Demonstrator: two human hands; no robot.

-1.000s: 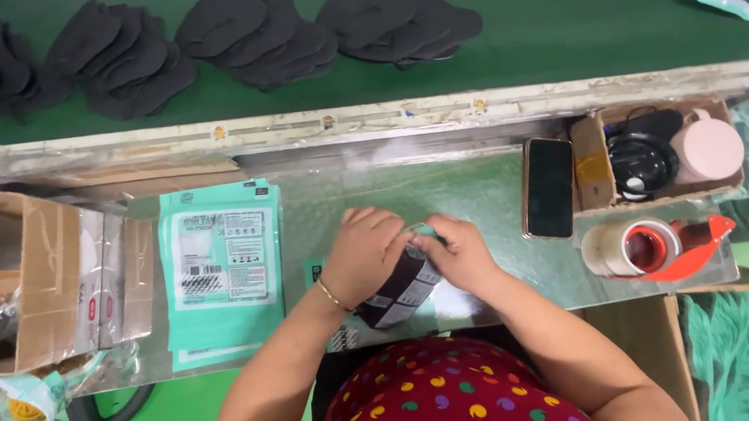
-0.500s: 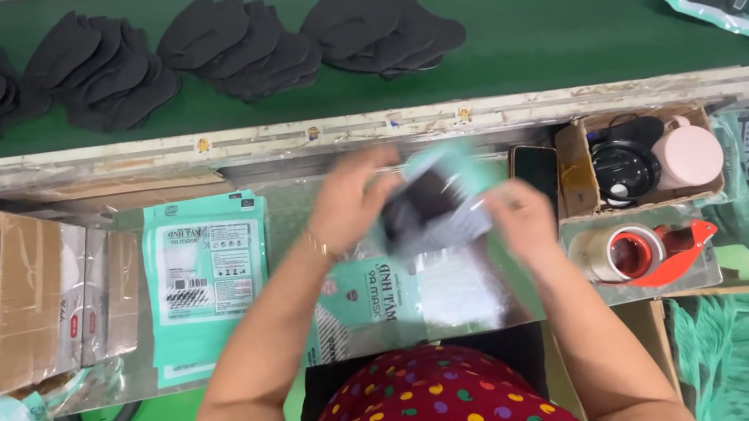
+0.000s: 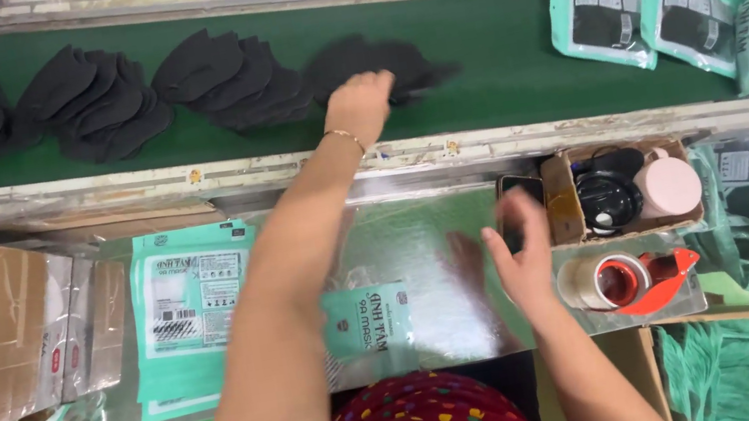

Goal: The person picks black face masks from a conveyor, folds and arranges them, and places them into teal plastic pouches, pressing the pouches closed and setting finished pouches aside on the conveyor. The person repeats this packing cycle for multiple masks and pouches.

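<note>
fingers of left hand curled down on black mask pile on green belt, at twelve o'clock from body. pile's long axis three-to-nine. right hand (open, flat, holding nothing) near phone. teal pouch at six o'clock, on steel table.

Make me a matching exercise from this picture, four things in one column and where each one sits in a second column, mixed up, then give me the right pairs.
1. left hand
2. right hand
3. tape dispenser
4. stack of teal pouches

a. beside the open cardboard box
b. on black masks on the green belt
c. at the bench's right end
d. over the shiny bench, near the phone

Pairs: 1-b, 2-d, 3-c, 4-a
</note>
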